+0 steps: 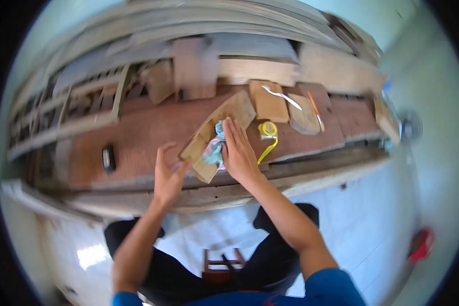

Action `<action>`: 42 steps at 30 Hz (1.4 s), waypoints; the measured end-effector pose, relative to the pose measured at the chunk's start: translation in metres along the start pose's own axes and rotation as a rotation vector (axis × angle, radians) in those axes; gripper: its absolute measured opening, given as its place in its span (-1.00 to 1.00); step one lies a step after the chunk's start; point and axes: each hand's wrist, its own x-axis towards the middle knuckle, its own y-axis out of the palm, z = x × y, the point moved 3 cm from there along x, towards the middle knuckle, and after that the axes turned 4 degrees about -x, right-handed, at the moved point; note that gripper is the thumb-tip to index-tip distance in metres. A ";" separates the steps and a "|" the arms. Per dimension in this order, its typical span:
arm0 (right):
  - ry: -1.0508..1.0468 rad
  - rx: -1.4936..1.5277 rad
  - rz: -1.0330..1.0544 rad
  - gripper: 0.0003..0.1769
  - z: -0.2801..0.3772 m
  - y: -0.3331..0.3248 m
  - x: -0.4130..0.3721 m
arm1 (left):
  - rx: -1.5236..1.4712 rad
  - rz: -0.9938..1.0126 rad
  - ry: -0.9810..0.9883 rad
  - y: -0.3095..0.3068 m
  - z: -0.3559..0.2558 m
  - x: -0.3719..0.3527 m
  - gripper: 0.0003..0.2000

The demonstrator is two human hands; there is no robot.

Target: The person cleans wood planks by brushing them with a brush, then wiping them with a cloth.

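Note:
A wooden board lies at a slant on the brown worktop in front of me. My right hand presses a crumpled light blue and pink cloth against the board's face, its fingers together and pointing away from me. Beside the board's near left corner is my left hand, thumb and fingers spread apart, with the thumb right at the board's edge. Just right of the right hand sits a yellow tape measure with some of its tape pulled out.
Two small wood blocks lie at the right, with a white toothbrush across them and an orange pencil alongside. A black object rests at the left. Stacked planks and a slatted wooden frame line the back and left.

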 end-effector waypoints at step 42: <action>0.026 0.141 0.005 -0.47 -0.013 -0.010 -0.006 | -0.200 -0.099 -0.095 0.010 -0.009 0.008 -0.42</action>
